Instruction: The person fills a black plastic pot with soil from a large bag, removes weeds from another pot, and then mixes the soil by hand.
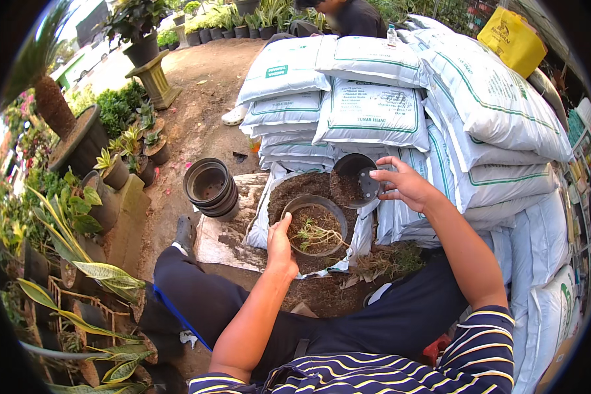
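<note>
My left hand (pixel 279 246) grips the left rim of a round plastic pot (pixel 343 216) that holds soil and a small plant (pixel 315 234) with pale, bent stems. My right hand (pixel 406 183) has hold of a black plastic nursery pot (pixel 368 183) by its right side. That pot is tipped so its mouth faces me, showing drainage holes in the base and dark soil along its lower left wall. Below both pots lies an opened white sack (pixel 260 231) full of dark potting soil (pixel 295 187). Where my left thumb meets the pot, the fingers beneath are hidden.
Nested black pots (pixel 209 184) stand on a soil-stained sack (pixel 221 241) at left. Filled white sacks (pixel 374 111) are stacked ahead and to the right. Uprooted dry plants (pixel 394 263) lie near my right knee. Potted plants (pixel 115 172) line the left. A person (pixel 359 19) sits behind the sacks.
</note>
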`<action>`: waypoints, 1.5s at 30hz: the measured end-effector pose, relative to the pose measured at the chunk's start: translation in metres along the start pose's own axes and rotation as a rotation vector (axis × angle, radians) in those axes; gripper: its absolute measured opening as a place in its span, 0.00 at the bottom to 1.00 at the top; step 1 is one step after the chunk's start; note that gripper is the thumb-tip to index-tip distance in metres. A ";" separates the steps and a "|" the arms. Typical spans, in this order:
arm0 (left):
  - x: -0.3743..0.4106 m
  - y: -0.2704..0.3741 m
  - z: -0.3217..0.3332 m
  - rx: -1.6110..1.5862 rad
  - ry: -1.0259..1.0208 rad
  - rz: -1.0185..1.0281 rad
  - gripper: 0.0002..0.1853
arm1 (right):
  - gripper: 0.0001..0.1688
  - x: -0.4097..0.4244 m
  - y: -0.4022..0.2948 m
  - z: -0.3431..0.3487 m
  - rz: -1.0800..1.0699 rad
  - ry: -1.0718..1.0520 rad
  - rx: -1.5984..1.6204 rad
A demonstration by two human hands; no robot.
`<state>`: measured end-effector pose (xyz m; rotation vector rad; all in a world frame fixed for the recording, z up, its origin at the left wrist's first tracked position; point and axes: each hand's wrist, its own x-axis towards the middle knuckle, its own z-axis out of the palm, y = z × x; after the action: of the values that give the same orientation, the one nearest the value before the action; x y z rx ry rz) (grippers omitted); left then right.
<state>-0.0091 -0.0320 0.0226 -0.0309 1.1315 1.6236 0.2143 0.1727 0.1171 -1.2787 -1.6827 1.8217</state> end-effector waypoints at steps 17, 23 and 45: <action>0.012 -0.069 -0.007 0.156 0.059 0.172 0.17 | 0.43 -0.030 -0.019 0.021 -0.534 0.070 -0.552; 0.007 -0.042 -0.008 0.001 0.024 -0.004 0.20 | 0.46 -0.049 -0.017 0.030 -0.693 0.174 -0.567; -0.003 -0.054 0.015 0.013 0.059 0.090 0.20 | 0.64 -0.054 -0.014 0.059 -0.996 0.141 -0.819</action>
<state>0.0408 -0.0274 -0.0023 -0.0202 1.2034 1.7041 0.1924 0.0993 0.1435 -0.5110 -2.4263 0.4640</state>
